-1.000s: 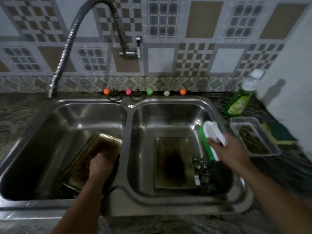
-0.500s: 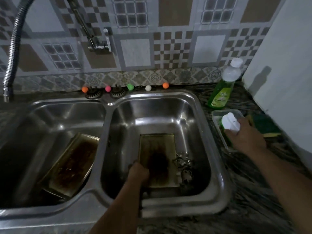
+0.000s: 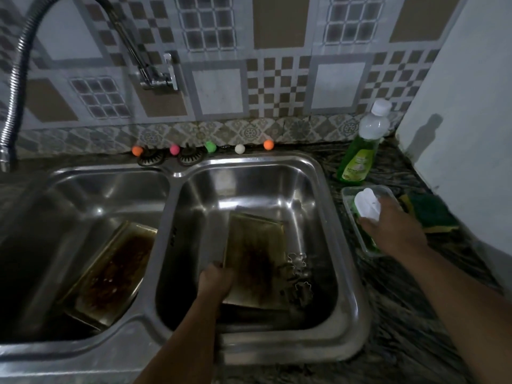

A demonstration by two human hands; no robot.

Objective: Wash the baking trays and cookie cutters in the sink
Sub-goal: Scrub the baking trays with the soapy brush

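Lifted at its near edge now, the tray tilts in the right basin, left hand clamped on it; right hand closed around the brush dips it in the soap tub, so scrubbing seems next.

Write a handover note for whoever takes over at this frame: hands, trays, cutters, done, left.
Left hand: gripping the near-left edge of the tray in the right basin, tilting it up.
Right hand: holding the white-handled scrub brush over the plastic tub on the counter.
Second tray: leaning in the left basin, still brown with residue.
Cookie cutters: right basin, beside the tray.
Done: nothing visibly clean; no water seen running.
Left: scrub both trays and cutters.
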